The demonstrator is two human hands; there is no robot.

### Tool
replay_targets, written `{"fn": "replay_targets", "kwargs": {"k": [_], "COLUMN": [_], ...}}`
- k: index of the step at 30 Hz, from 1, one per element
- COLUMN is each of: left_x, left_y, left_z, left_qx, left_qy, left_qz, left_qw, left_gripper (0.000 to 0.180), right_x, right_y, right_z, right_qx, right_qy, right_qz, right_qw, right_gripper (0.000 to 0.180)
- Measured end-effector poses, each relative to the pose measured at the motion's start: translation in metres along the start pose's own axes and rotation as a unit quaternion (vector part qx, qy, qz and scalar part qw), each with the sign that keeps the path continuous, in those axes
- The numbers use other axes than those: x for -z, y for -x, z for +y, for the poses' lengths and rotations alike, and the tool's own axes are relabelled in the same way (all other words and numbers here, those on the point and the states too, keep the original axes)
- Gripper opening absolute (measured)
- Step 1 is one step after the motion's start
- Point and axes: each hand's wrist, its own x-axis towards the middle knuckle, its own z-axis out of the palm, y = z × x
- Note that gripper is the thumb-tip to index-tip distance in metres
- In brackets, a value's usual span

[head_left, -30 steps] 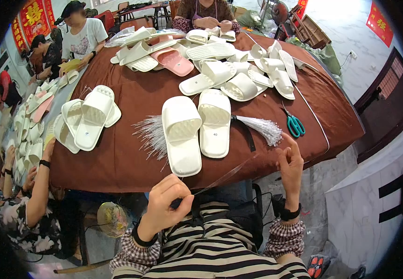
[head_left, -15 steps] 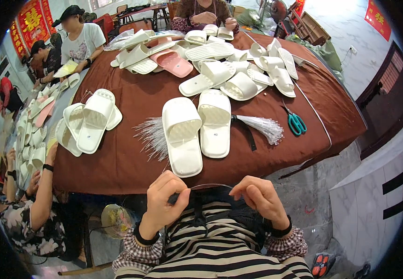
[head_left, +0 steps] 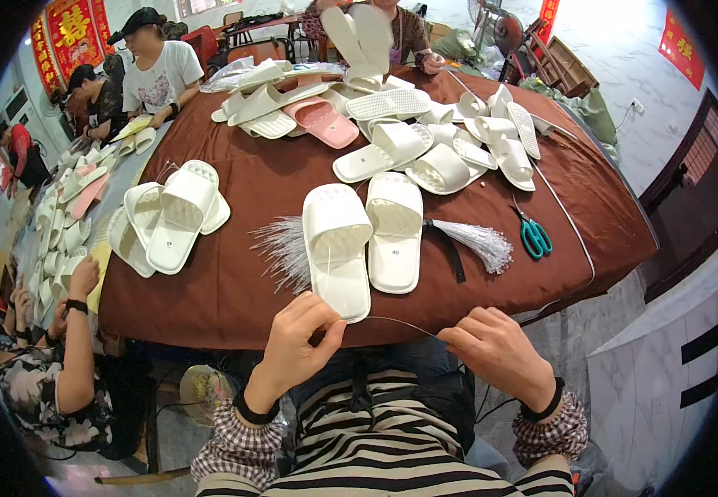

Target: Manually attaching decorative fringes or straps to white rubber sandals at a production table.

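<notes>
A thin clear plastic strand (head_left: 402, 320) bows between my two hands at the table's near edge. My left hand (head_left: 299, 333) pinches one end beside the toe of a white slipper (head_left: 338, 286), and a fine end rises past its fingers over that slipper. The other end is pinched in my right hand (head_left: 491, 341), out to the right. A second white slipper (head_left: 395, 263) lies close alongside the first. Beneath the pair runs a tied bundle of similar strands (head_left: 479, 242), its loose ends fanning out on both sides.
Teal-handled scissors (head_left: 534, 238) lie right of the bundle on the brown cloth (head_left: 235, 311). White slippers (head_left: 178, 217) are stacked at left. A larger heap with a pink slipper (head_left: 322, 122) covers the far side. Across the table a person raises slippers (head_left: 359, 45); other people work at left.
My hands have moved farther apart, the right shifting rightward, with the strand still between them. The person opposite has lifted a pair of slippers. The whole view has shifted slightly.
</notes>
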Motion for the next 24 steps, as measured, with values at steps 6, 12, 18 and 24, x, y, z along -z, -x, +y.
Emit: {"fn": "replay_targets", "kwargs": {"k": [6,12,18,24], "left_x": [0.002,-0.001,-0.002,-0.004], "left_y": [-0.002,-0.009,-0.021,-0.033], "left_z": [-0.006,-0.013,-0.023,-0.035], "left_qx": [0.026,0.033,0.007,-0.012], "left_qy": [-0.017,0.007,-0.012,-0.037], "left_qz": [0.0,-0.021,-0.051,-0.081], "left_qw": [1.0,0.999,0.999,0.996], "left_gripper": [0.013,0.011,0.01,0.009], "right_x": [0.002,0.006,-0.002,-0.036], "right_y": [0.009,0.003,-0.024,-0.056], "right_z": [0.01,0.022,0.033,0.028], "right_qx": [-0.084,0.022,0.033,0.096], "right_qy": [-0.257,-0.006,0.054,0.009], "right_qz": [0.04,0.108,0.14,0.23], "right_qw": [0.962,0.994,0.988,0.968], "right_gripper": [0.013,0.019,0.023,0.028]}}
